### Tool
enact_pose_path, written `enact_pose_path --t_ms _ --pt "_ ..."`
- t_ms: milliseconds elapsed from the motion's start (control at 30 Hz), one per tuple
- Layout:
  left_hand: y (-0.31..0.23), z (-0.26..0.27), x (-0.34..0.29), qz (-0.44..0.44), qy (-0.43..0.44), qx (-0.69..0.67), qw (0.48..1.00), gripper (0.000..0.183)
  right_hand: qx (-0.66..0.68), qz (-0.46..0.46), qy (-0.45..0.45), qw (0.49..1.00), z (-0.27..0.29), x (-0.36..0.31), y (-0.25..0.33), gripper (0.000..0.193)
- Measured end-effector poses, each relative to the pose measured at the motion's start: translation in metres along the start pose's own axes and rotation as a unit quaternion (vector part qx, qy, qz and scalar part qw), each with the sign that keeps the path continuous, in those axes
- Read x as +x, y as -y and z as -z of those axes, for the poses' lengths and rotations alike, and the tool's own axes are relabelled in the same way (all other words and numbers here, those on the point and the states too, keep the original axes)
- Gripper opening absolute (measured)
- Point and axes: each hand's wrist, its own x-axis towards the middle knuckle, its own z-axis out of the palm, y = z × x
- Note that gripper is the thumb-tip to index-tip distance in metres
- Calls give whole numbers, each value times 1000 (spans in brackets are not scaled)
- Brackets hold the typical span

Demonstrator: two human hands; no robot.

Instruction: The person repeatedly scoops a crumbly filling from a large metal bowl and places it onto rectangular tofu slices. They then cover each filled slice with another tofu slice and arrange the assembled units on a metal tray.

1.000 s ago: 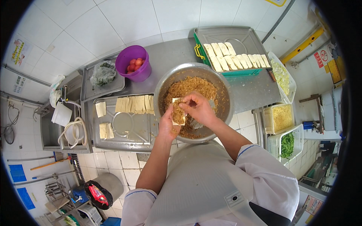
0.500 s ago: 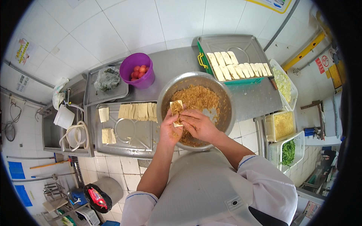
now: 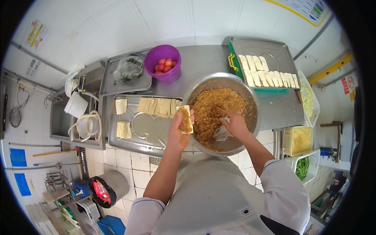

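Left hand (image 3: 178,134) holds a smeared pale slice (image 3: 185,120); right hand (image 3: 236,126), grip unclear, apparently gathers filling (image 3: 213,102) from the steel bowl (image 3: 252,102) for spreading next.

Down from the fingers (image 3: 192,114) of the bare left hand (image 3: 177,135), a short white left sleeve (image 3: 145,215) is ending in thin blue piping (image 3: 150,200), and farther below the bare right hand (image 3: 237,126), a white right sleeve (image 3: 285,188) is showing matching piping. Lower than both hands' fingers, a smooth pale-grey apron (image 3: 207,192) is covering the torso, bearing a small dark round fastener (image 3: 246,212), while a broad black strap (image 3: 274,226) is crossing the white cloth to its right.
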Motion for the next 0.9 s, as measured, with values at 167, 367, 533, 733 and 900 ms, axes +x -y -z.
enact_pose_path --t_ms 167,367,533,733,900 --pt "-56 46 -22 -41 -42 -68 996 44 87 87 98 988 -65 65 86 43" --pt "-138 154 -56 -117 -103 -134 979 49 116 148 263 946 -190 141 227 61" --pt "-203 253 -73 -139 -128 -189 964 48 -19 194 281 940 -318 226 307 64" --pt "-253 338 -90 -168 -158 -222 947 50 -127 334 240 902 -426 310 344 73" --pt "-269 369 -90 -160 -171 -235 943 46 -168 265 284 906 -455 320 343 85"
